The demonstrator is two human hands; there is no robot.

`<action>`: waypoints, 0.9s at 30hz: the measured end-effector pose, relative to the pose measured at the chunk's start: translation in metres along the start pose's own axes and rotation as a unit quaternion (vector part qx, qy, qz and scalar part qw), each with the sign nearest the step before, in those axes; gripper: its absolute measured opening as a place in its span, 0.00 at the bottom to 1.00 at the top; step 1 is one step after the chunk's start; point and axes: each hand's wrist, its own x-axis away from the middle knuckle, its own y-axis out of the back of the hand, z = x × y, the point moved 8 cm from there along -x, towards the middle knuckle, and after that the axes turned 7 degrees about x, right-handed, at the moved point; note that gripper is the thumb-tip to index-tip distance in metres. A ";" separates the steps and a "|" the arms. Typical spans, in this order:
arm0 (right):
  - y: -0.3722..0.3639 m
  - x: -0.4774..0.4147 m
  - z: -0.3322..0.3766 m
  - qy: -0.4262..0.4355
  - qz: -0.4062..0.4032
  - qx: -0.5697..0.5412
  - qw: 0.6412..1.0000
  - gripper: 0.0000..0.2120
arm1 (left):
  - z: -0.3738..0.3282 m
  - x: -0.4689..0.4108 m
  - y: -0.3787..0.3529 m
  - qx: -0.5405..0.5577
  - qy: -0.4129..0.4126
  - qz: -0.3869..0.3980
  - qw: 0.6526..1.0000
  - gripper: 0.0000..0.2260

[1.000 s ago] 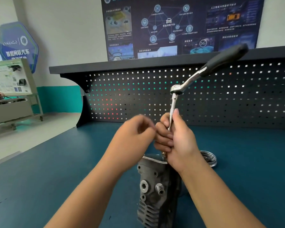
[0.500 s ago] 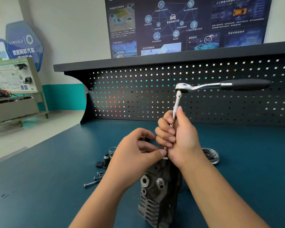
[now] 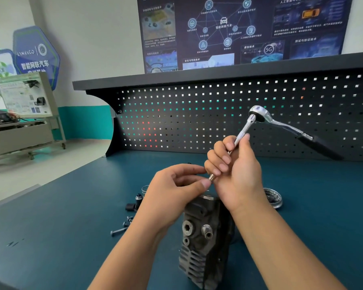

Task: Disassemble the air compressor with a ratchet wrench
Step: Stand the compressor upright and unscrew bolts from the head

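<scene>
Mid-disassembly. Dark grey finned metal air compressor (image 3: 201,237) stands near-centre, with loose bolts (image 3: 122,227) lying to its left. Right hand (image 3: 237,170) grips the chrome, black-handled ratchet wrench (image 3: 285,126) by its extension; left hand (image 3: 176,191) pinches its tip. Further fasteners apparently remain.

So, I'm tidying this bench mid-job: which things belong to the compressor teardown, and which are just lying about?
In use: air compressor; ratchet wrench, gripped by the right hand, left hand pinching its tip.
Lying about: loose bolts; black plug; metal ring.
</scene>
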 end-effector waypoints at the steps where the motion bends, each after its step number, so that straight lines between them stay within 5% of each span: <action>1: 0.000 0.000 0.001 0.007 -0.001 0.002 1.000 0.24 | 0.001 -0.001 0.001 0.007 0.003 0.008 1.000 0.09; 6: -0.003 -0.002 0.000 0.024 0.005 0.018 1.000 0.24 | -0.003 -0.003 0.013 0.033 -0.004 0.014 0.999 0.08; 11: 0.000 -0.004 0.002 0.028 0.009 0.017 0.999 0.24 | 0.015 -0.003 0.075 0.099 0.033 -0.095 0.990 0.11; 18: 0.004 -0.005 0.000 0.021 -0.005 0.017 1.000 0.24 | 0.090 -0.003 0.169 -0.071 0.096 -0.231 0.966 0.03; 27: 0.007 -0.006 -0.003 -0.006 -0.013 0.024 1.000 0.23 | 0.153 -0.020 0.206 -0.311 0.181 -0.236 0.903 0.07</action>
